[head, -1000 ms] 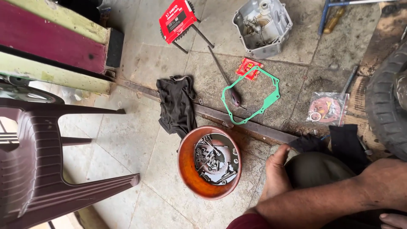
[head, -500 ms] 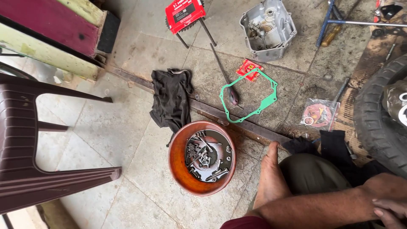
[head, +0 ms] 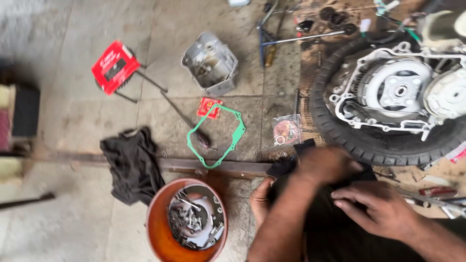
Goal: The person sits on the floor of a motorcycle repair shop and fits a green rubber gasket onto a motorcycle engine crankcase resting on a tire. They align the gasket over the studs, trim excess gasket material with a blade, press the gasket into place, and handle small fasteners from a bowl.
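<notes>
While both hands are pressing on a dark cloth [head: 335, 213] over the knee, the left hand [head: 325, 165] is curled on top and the right hand [head: 378, 208] is lying flat, fingers loose. Just left on the floor, 1 orange bowl [head: 160, 237] is holding metal parts and bolts [head: 194, 221]. Green gasket [head: 218, 138] is sitting nearby.

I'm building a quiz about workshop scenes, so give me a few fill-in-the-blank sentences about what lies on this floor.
1. The bowl holding metal parts is ____ in colour.
2. The thin gasket lying on the floor is ____.
3. The dark rag lies to the ____ of the gasket in the picture.
4. Both hands, left hand and right hand, rest on a ____ cloth.

Missing words: orange; green; left; black
</notes>
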